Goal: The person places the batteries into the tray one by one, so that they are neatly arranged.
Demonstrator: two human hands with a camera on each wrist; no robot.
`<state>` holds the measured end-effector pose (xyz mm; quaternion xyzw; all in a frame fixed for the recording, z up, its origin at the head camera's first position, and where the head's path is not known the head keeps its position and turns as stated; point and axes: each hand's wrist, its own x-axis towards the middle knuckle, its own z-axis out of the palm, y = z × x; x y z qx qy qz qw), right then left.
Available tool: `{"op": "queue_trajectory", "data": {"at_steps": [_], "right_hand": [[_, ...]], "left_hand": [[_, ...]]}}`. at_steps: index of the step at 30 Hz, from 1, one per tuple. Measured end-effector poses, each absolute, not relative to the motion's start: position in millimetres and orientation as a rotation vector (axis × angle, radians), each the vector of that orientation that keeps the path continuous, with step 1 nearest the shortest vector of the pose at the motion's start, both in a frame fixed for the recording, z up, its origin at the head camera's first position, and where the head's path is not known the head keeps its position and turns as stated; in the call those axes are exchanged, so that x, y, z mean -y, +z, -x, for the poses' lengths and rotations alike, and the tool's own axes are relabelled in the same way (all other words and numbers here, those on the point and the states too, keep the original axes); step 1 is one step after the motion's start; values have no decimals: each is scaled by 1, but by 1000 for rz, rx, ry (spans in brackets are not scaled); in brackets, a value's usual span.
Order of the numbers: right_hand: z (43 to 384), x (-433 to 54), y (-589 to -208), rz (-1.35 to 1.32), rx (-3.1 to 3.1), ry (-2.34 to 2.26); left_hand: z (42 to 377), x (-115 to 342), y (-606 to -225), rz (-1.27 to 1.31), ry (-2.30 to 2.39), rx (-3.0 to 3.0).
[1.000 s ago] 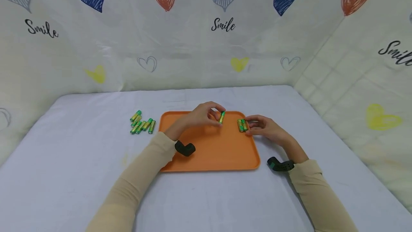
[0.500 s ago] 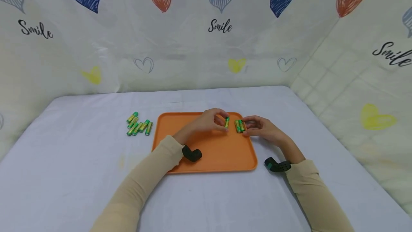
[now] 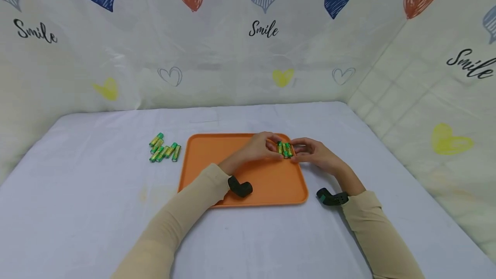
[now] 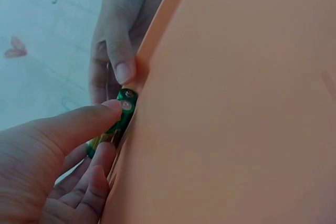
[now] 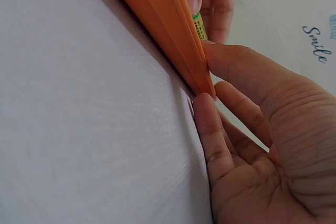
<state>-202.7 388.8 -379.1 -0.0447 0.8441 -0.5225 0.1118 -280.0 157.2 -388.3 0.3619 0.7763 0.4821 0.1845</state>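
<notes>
My left hand (image 3: 258, 146) pinches a green and gold battery (image 3: 279, 148) at the right end of the orange tray (image 3: 277, 186). Two more batteries (image 3: 288, 150) lie side by side just right of it, close to the tray's rim. In the left wrist view, the thumb and fingers are on the green battery ends (image 4: 126, 103). My right hand (image 3: 318, 155) holds the tray's right edge, thumb over the rim and fingers outside it. The right wrist view shows the orange tray wall (image 5: 163, 24) between thumb and fingers; most of the batteries are hidden behind it.
Several loose batteries (image 3: 164, 147) lie on the white tablecloth (image 3: 97, 193) left of the tray. Behind the table hangs a pale curtain (image 3: 217, 55) printed with hearts and "Smile". Dark bands (image 3: 332, 197) sit on both wrists.
My left hand has carried its battery rightward, up beside the two batteries at the tray's right end. My right hand stays at the tray's edge. The view has shifted slightly.
</notes>
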Motion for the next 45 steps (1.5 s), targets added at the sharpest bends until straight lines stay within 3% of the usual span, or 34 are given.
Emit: {"op": "queue_trajectory", "data": {"at_steps": [45], "right_hand": [[203,-383,-376,94,-2485,-1517]], "left_hand": [[280,-150,-387,-1052,1377,-2144]]}}
